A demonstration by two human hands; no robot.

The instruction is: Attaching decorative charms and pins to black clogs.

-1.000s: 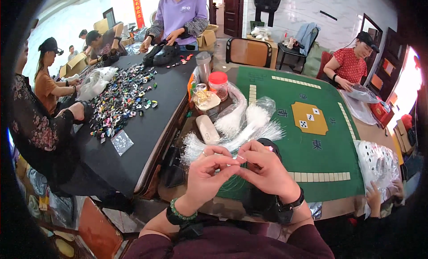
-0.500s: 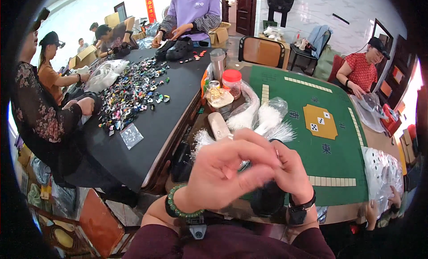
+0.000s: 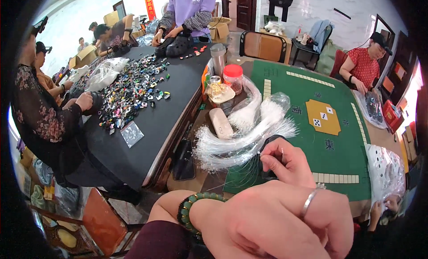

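Note:
My left hand (image 3: 285, 219) is large and close at the bottom, crossing to the right, with a green bead bracelet at the wrist and a silver ring. Its fingers curl inward, and whatever they hold is hidden. Beyond it, my right hand (image 3: 290, 163) has thumb and forefinger pinched beside a black object (image 3: 269, 145), mostly hidden behind the fingers. A bundle of thin white plastic strands (image 3: 227, 147) lies just left of this hand. Fine loose strands trail toward the fingertips.
A glasses case (image 3: 220, 123), a phone (image 3: 183, 159), a red-lidded jar (image 3: 232, 76) and a steel tumbler (image 3: 218, 61) stand near. Left, a black table (image 3: 147, 154) bears many small colourful charms. A green mat (image 3: 285, 87) with tiles lies right. Several people work around.
My left hand has come away from my right hand, toward me and to the right. The strand bundle behind them now shows in full. My right hand has risen slightly.

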